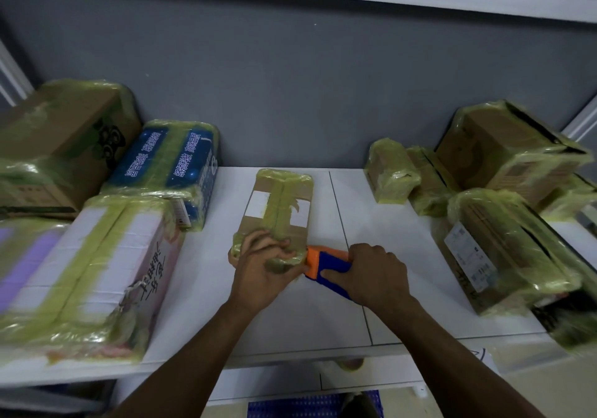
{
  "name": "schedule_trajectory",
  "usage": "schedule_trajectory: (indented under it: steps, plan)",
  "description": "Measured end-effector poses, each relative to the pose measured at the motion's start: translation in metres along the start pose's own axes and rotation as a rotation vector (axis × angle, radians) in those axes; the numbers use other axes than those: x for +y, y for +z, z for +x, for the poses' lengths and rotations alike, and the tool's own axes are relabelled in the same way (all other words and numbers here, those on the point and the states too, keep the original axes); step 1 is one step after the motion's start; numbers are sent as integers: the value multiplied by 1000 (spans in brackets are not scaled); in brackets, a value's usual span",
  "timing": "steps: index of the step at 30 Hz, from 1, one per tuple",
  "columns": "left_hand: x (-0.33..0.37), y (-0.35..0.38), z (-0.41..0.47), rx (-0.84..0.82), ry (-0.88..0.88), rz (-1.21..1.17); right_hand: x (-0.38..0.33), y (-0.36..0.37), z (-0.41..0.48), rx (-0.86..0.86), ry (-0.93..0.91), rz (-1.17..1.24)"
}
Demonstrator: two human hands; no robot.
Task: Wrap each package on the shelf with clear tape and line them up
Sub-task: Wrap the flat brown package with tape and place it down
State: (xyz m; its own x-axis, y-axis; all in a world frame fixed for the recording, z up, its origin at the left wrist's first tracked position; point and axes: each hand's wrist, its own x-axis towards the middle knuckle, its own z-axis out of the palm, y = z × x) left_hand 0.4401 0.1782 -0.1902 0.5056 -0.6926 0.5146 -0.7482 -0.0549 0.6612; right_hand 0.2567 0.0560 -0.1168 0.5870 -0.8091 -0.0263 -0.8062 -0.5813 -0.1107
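Package, a flat brown cardboard parcel (276,210) partly taped, lay mid-shelf on the white shelf (355,223). Left hand (265,269) pressed curled fingers onto its near end; right hand (371,272) gripped an orange-and-blue tape dispenser (326,264) touching it. Tape might have wrinkled or torn if the parcel slid.

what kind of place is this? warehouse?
Probably a parcel packing or storage room, not clearly a full warehouse. A white shelf against a grey wall holds many tape-wrapped boxes, and the right hand holds an orange and blue tape dispenser at a small package.
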Motion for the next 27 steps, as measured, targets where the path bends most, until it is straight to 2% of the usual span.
schedule_trajectory:
  steps: [5,13,16,18,21,23,27]
  plan:
    - [7,-1,2,48,-32,-52,-3,9,-5,68,3,-35]
    - [18,3,-3,69,-71,-128,-4,15,-2,110,58,26]
    - [25,5,-8,81,-74,-113,4,15,2,82,118,117]
    - [26,3,-11,69,-116,-20,15,14,4,81,154,211]
    - [30,-1,-13,-57,-207,218,31,13,6,121,184,432]
    - [38,-1,-10,-65,-239,342,36,14,9,137,189,581]
    - [52,2,8,-61,-447,401,38,19,10,102,216,764]
